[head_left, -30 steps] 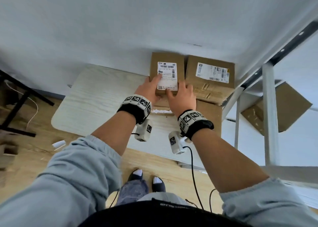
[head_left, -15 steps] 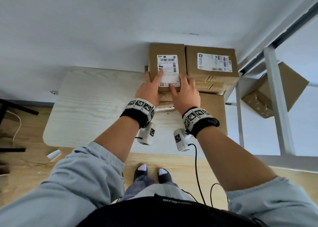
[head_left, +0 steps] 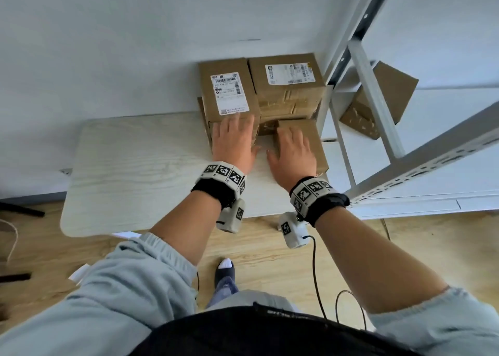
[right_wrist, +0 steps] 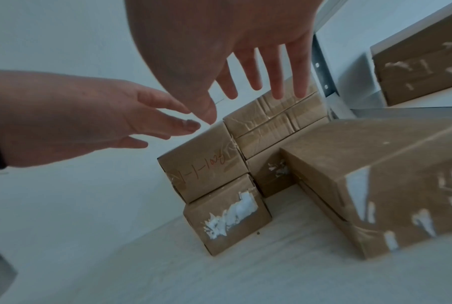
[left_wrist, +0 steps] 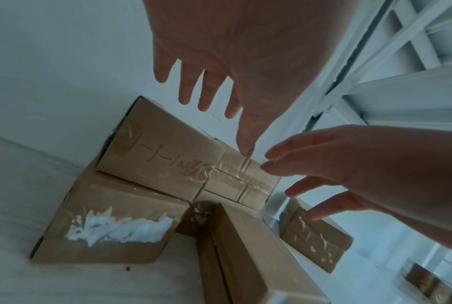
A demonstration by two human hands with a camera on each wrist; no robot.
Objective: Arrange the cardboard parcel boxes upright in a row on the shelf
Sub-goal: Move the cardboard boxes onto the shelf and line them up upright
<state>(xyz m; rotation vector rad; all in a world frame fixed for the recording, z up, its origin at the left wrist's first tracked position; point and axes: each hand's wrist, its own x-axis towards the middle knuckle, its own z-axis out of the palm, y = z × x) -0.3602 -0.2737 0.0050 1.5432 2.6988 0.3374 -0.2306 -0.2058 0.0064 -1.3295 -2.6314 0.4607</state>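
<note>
Nearest, both hands hang over the pale wooden shelf board point(head_left: 129, 166) with fingers straight and spread, holding nothing. The left hand point(head_left: 234, 139) hovers above the low box with a torn white label point(right_wrist: 228, 214); the wrist views show its fingers clear of the cardboard. The right hand point(head_left: 293, 153) is likewise flat and wide above the front right box point(head_left: 313, 142), which lies at the near right of the pile with scraps of ripped label on its end; whether the palm touches it I cannot tell.

Behind the left hand, stacked on the torn-label box, stands the box with red handwriting point(right_wrist: 204, 164); the scrawl reads roughly "1-1-1028", though the last marks are unclear. Its top carries a white shipping label point(head_left: 229, 93) with barcodes, the print too small to read.

Just to its right, touching it, sits the taped box point(head_left: 286, 86), wrapped in clear tape and bearing a wider barcode label, also illegible. Both back against the white wall point(head_left: 135, 45).

Farthest right, past the grey metal rack post point(head_left: 374, 96), another cardboard box point(head_left: 383, 99) lies tilted on a lower rack level.
</note>
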